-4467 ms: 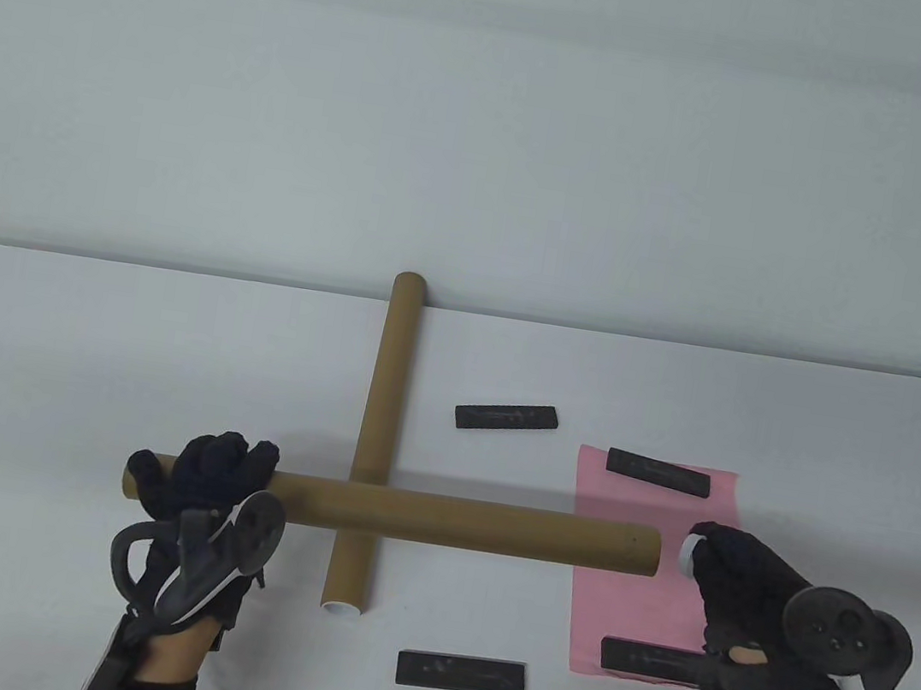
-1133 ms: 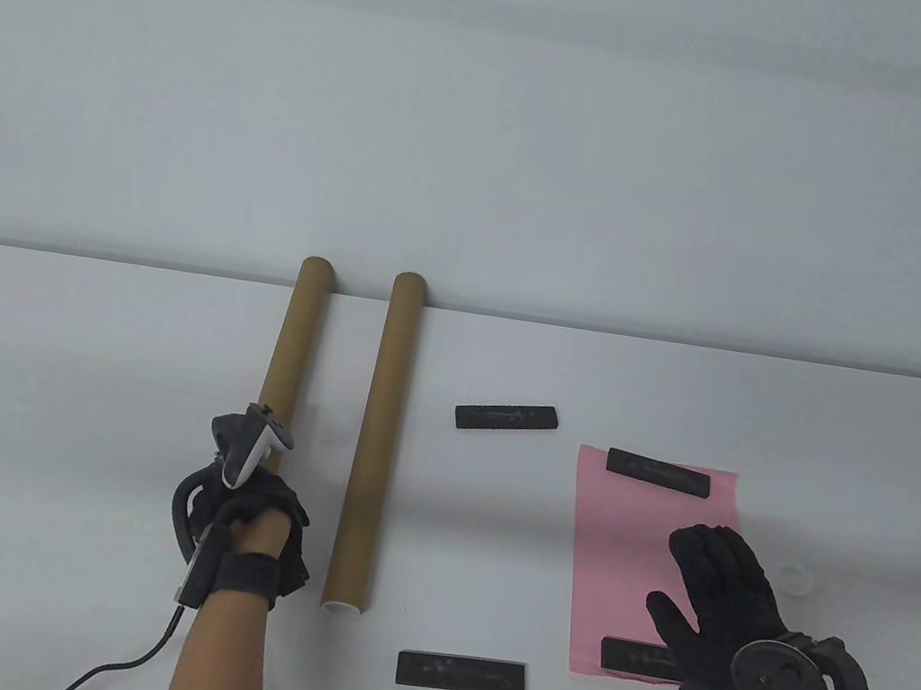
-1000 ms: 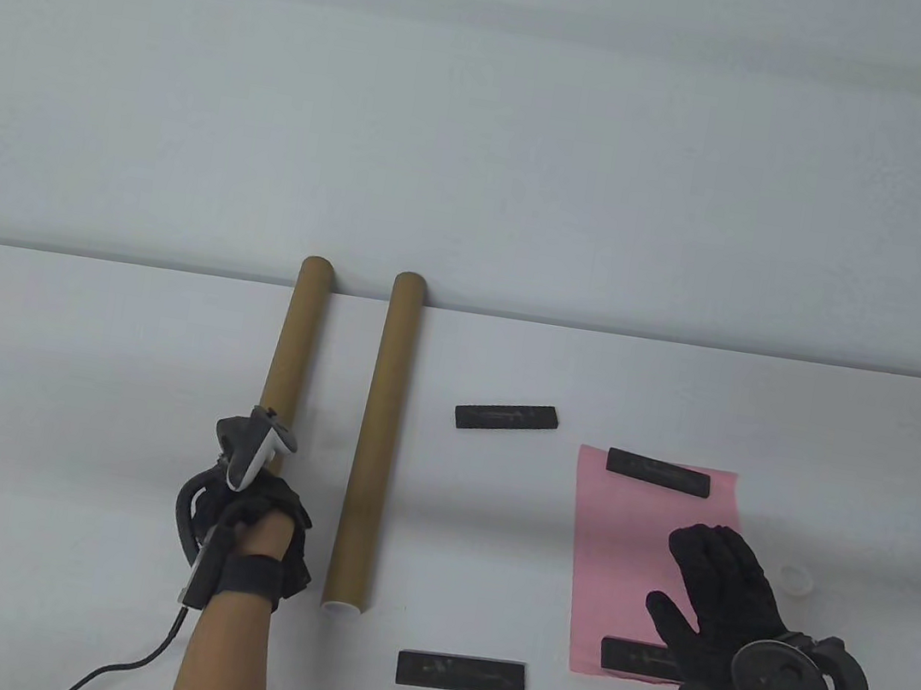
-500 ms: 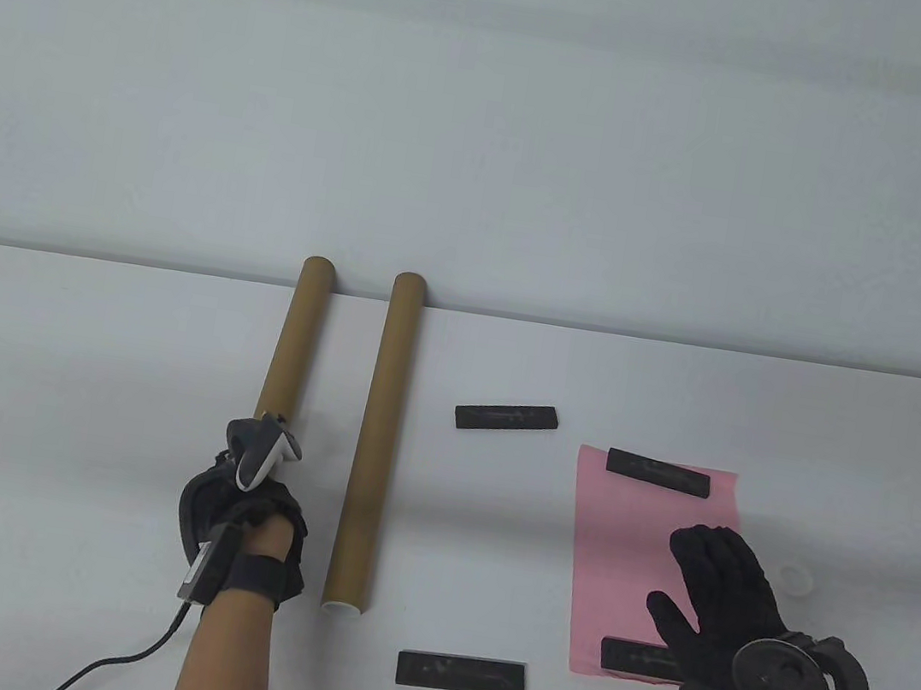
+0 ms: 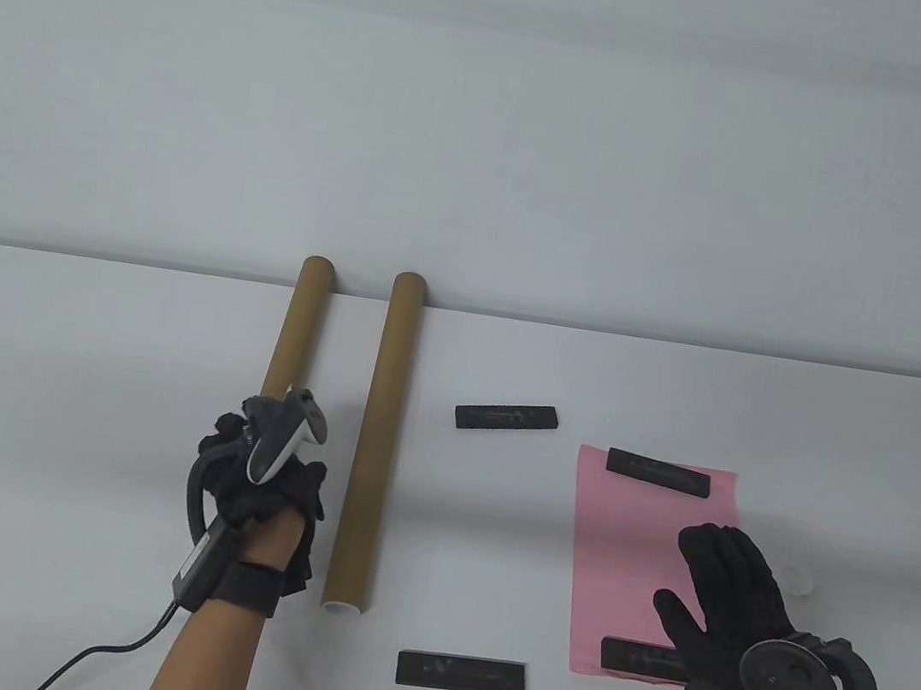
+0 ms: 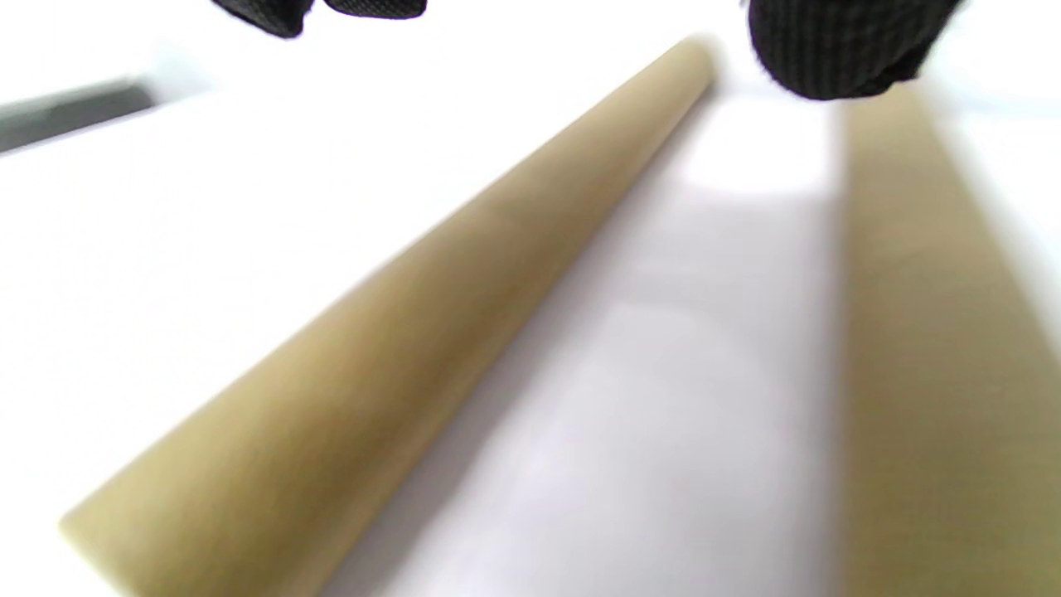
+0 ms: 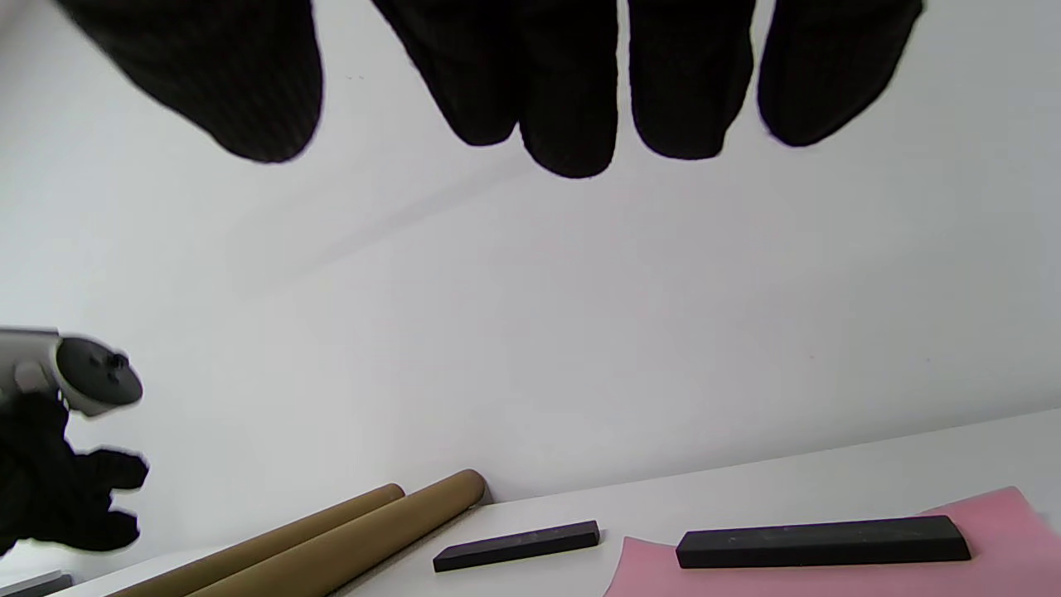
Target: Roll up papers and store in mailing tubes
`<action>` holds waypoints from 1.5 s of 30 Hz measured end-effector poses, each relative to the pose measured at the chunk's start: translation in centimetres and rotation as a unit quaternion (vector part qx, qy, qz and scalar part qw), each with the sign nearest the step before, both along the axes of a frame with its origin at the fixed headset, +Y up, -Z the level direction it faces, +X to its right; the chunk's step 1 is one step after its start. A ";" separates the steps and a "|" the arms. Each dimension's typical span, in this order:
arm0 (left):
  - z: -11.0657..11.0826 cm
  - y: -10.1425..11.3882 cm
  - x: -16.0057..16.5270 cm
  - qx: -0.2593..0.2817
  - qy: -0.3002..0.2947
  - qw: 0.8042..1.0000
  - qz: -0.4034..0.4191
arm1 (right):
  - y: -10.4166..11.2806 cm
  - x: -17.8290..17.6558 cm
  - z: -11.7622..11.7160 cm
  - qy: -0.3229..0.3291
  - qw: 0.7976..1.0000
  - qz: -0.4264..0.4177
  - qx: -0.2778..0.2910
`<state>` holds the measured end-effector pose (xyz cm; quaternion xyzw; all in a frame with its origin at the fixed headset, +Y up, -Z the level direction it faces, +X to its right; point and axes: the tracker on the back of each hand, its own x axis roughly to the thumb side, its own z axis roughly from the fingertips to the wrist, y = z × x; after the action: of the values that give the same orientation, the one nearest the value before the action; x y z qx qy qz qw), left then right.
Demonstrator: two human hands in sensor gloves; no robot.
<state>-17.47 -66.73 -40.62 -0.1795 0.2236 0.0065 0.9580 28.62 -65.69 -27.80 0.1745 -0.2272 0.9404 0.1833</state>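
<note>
Two brown mailing tubes lie side by side, running away from me: the left tube (image 5: 296, 329) and the right tube (image 5: 373, 436). My left hand (image 5: 260, 481) hovers over the left tube's near end and hides it. In the left wrist view its fingertips (image 6: 837, 50) hang apart above the left tube (image 6: 398, 356) and hold nothing. A pink paper (image 5: 628, 552) lies flat at the right. My right hand (image 5: 724, 579) lies over it, fingers spread and empty.
Black weight bars: one (image 5: 658, 471) on the paper's far edge, one (image 5: 639, 657) on its near edge partly under my right hand, two loose ones (image 5: 507, 418) (image 5: 461, 674) on the table. A white cap (image 5: 796, 578) lies right of the paper.
My left hand has moved away from me along the left tube and risen, with its fingers off the tube. My right hand has barely shifted.
</note>
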 end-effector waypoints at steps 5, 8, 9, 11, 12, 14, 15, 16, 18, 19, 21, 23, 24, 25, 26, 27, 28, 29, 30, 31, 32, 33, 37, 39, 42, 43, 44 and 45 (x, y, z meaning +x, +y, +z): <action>4.0 5.1 10.0 0.083 -0.172 0.977 -0.092 | 0.0 0.0 0.1 0.001 1.000 0.001 0.004; 5.7 5.7 15.6 0.085 -0.268 0.954 -0.099 | 0.2 0.2 0.1 0.000 1.000 -0.002 0.007; 6.1 5.3 17.7 0.070 -0.298 0.947 -0.096 | 0.2 0.2 0.2 0.000 1.000 -0.002 0.009; 6.3 4.1 21.0 0.050 -0.339 0.934 -0.097 | 0.3 0.4 0.3 -0.001 1.000 -0.002 0.013; 6.0 3.0 22.8 0.041 -0.349 0.930 -0.109 | 0.4 0.5 0.3 -0.001 1.000 -0.003 0.015; 5.1 0.9 25.4 0.009 -0.369 0.920 -0.131 | 0.4 0.6 0.3 -0.002 1.000 -0.004 0.015; 4.4 -0.5 26.8 -0.020 -0.376 0.916 -0.140 | 0.4 0.7 0.3 -0.002 1.000 -0.004 0.016; 3.7 -1.6 27.8 -0.045 -0.383 0.913 -0.134 | 0.4 0.8 0.4 -0.002 1.000 -0.003 0.016; 2.4 -3.6 28.9 -0.076 -0.388 0.912 -0.113 | 0.5 0.9 0.4 -0.001 1.000 -0.002 0.017; 2.0 -4.3 29.2 -0.089 -0.388 0.911 -0.105 | 0.5 0.9 0.4 -0.001 1.000 -0.002 0.017; 0.8 -6.0 29.7 -0.111 -0.388 0.911 -0.088 | 0.4 0.8 0.4 0.001 1.000 0.000 0.013; -0.2 -7.2 29.9 -0.105 -0.379 0.915 -0.087 | 0.2 0.6 0.3 0.004 1.000 0.006 0.009; -0.7 -7.9 30.0 -0.110 -0.379 0.915 -0.081 | 0.1 0.5 0.2 0.005 1.000 0.013 0.004; -1.0 -8.4 30.1 -0.123 -0.376 0.916 -0.069 | 0.0 0.4 0.2 0.006 1.000 0.017 0.001; -1.3 -9.0 30.1 -0.135 -0.376 0.916 -0.045 | -0.1 0.4 0.1 0.007 1.000 0.018 -0.001; -1.6 -9.6 30.1 -0.146 -0.376 0.915 -0.034 | -0.2 0.4 0.0 0.007 1.000 0.020 -0.003; -1.8 -9.9 30.0 -0.152 -0.373 0.915 -0.030 | -0.2 0.3 0.0 0.007 1.000 0.023 -0.006; -2.0 -10.5 30.0 -0.162 -0.376 0.912 -0.022 | -0.4 0.3 -0.1 0.008 1.000 0.026 -0.009; -2.2 -10.8 30.0 -0.168 -0.373 0.912 -0.019 | -0.4 0.2 -0.1 0.009 0.999 0.028 -0.012; -2.2 -10.9 29.8 -0.169 -0.371 0.913 -0.010 | -0.5 0.1 -0.2 0.010 0.999 0.031 -0.016; -2.3 -10.9 29.7 -0.164 -0.373 0.913 0.003 | -0.6 0.0 -0.3 0.011 0.999 0.034 -0.022; -2.3 -10.9 29.7 -0.167 -0.371 0.914 0.002 | -0.8 -0.1 -0.5 0.013 0.999 0.038 -0.029; -2.2 -11.5 29.6 -0.160 -0.365 0.917 0.007 | -1.1 -0.9 -1.4 0.024 0.993 0.086 -0.079; -2.2 -11.6 29.5 -0.160 -0.362 0.918 0.012 | -1.0 -1.3 -2.0 0.023 0.986 0.119 -0.110; -2.2 -11.8 29.6 -0.157 -0.359 0.920 0.017 | -1.1 -1.7 -3.0 0.027 0.975 0.165 -0.150; -2.2 -11.8 29.6 -0.153 -0.357 0.921 0.017 | -1.3 -1.7 -3.4 0.023 0.968 0.191 -0.161; -2.2 -11.8 29.6 -0.153 -0.357 0.921 0.018 | -1.6 -1.6 -3.7 0.020 0.962 0.215 -0.169; -2.2 -11.8 29.7 -0.153 -0.357 0.921 0.018 | -2.0 -1.5 -3.9 0.020 0.953 0.244 -0.181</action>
<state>12.18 -78.56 -42.81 -0.3180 -0.1381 -0.0750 0.9350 27.14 -67.73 -31.72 0.2074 -0.0001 0.9781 -0.0185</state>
